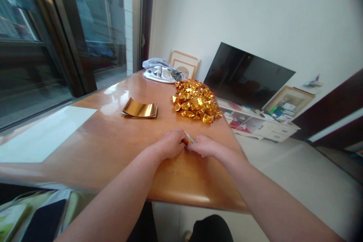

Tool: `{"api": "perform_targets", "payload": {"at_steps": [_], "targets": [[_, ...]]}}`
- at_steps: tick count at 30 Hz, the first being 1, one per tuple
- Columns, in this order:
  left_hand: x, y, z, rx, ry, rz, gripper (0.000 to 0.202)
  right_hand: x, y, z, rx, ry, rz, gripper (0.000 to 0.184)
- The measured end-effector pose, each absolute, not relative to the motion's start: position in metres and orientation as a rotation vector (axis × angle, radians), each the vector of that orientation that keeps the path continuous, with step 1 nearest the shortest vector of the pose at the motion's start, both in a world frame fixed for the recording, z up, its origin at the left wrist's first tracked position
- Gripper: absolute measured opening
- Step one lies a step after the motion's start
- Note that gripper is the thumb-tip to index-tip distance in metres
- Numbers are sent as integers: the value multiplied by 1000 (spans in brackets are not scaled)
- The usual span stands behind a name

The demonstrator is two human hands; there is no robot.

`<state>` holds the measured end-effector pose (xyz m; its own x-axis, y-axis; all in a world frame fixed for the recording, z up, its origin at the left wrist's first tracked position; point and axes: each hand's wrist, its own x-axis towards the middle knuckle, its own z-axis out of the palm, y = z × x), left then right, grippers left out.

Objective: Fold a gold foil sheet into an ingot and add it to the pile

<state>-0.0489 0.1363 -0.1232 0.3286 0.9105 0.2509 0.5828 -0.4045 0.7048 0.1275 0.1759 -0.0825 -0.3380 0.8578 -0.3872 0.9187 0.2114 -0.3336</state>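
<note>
Close to the table's near end, my left hand [171, 143] and my right hand [204, 146] meet with closed fingers on one small sheet of gold foil paper [190, 137]. Its pale underside shows between them, with a bit of gold below; my fingers cover the rest, so its exact shape is hidden. Beyond my hands lies a heap of folded gold foil pieces [197, 100], crumpled and pointed. To the left, a stack of flat gold foil sheets [140, 109] rests on the wood, its edges curling up.
The brown wooden table [113, 147] carries a white sheet [51, 132] on its left side. At the far end sits a tray [159, 78] with grey cloth on it. A television [246, 77] stands on a low white cabinet [261, 126] beyond the table's right edge.
</note>
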Motion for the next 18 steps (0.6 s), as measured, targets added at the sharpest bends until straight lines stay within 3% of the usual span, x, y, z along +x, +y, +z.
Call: {"api": "perform_targets", "payload": {"at_steps": [18], "targets": [[-50,135,-119,2145,1302,847,32,128,177,-87,1732,2475,-619,41]]}}
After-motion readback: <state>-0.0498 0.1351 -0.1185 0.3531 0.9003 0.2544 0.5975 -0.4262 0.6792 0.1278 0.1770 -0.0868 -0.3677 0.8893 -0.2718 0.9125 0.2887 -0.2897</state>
